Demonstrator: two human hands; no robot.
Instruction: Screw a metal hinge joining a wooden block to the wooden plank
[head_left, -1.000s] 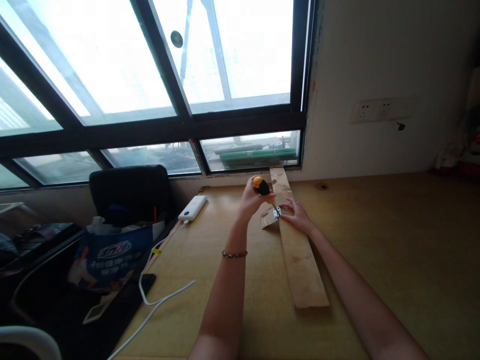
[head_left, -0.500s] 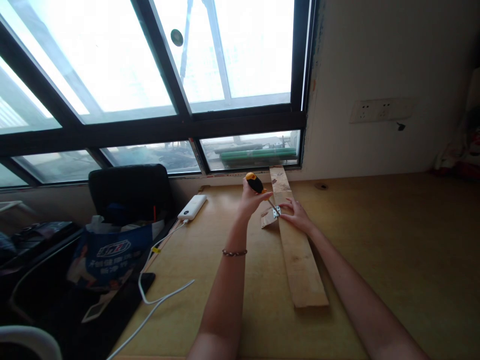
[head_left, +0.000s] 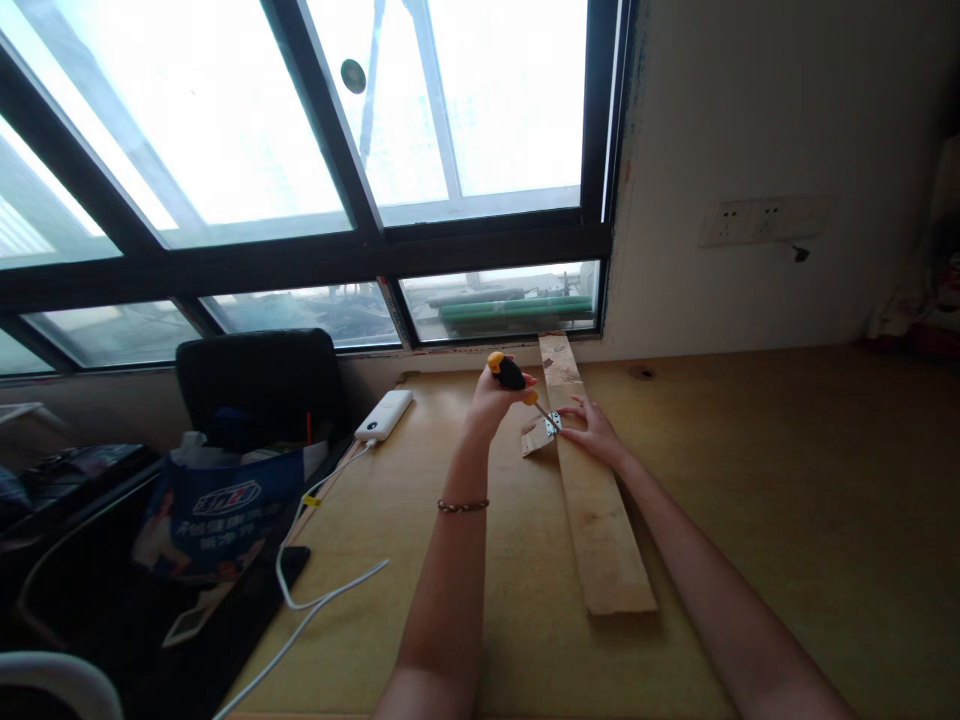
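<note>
My left hand (head_left: 491,402) is wrapped round the yellow-and-black handle of a screwdriver (head_left: 508,373). Its shaft slants down to the right, the tip meeting a small silver hinge (head_left: 552,424). The hinge lies across a long wooden board (head_left: 600,530) and a short wood piece (head_left: 536,438) at the board's left side. My right hand (head_left: 595,435) rests on the board, forefinger and thumb curved about the hinge's right edge, steadying it. Whether a screw sits under the tip is too small to tell.
The board lies lengthwise on a yellowish table (head_left: 750,520), its far end near the window. A white power bank (head_left: 385,416) with a white cable (head_left: 330,597) lies on the left edge. Beyond that edge are a black chair (head_left: 259,385) and a blue bag (head_left: 225,505).
My left hand and the screwdriver handle have shifted slightly left, and the grip has turned a little. The right hand, hinge and board stay where they were.
</note>
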